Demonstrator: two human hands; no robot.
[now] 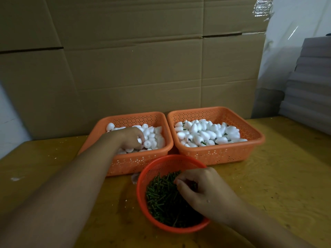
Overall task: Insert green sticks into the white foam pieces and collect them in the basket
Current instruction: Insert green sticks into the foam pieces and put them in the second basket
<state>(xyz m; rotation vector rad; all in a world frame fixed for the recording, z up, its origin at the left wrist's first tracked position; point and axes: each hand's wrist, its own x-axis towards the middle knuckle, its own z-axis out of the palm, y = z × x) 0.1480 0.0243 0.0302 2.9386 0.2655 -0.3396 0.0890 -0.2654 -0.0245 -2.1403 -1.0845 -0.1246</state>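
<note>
my left hand (131, 138) is down in the left orange basket (125, 163), fingers curled over the plain white foam pieces (152, 138); it looks like it is closing on one, though i cannot tell if a piece is actually held. my right hand (200, 187) is in the round red basket (143, 199) nearest me, fingertips bunched into the heap of green sticks (161, 196), seemingly pinching at one, but the stick itself is hidden under the fingers.

i judge this as the pickup for another piece, midway through the job. the right orange basket (223, 153) already holds a good pile of finished pieces (206, 135), with dark green stubs poking out between them. the left basket is roughly as full, and plenty of sticks remain.

the foam pieces are small, smooth, egg-like and bright white; the sticks are short, thin and dark green. all three baskets sit close together on the yellow wooden table (277, 176), with a cardboard sheet (143, 59) behind.
</note>
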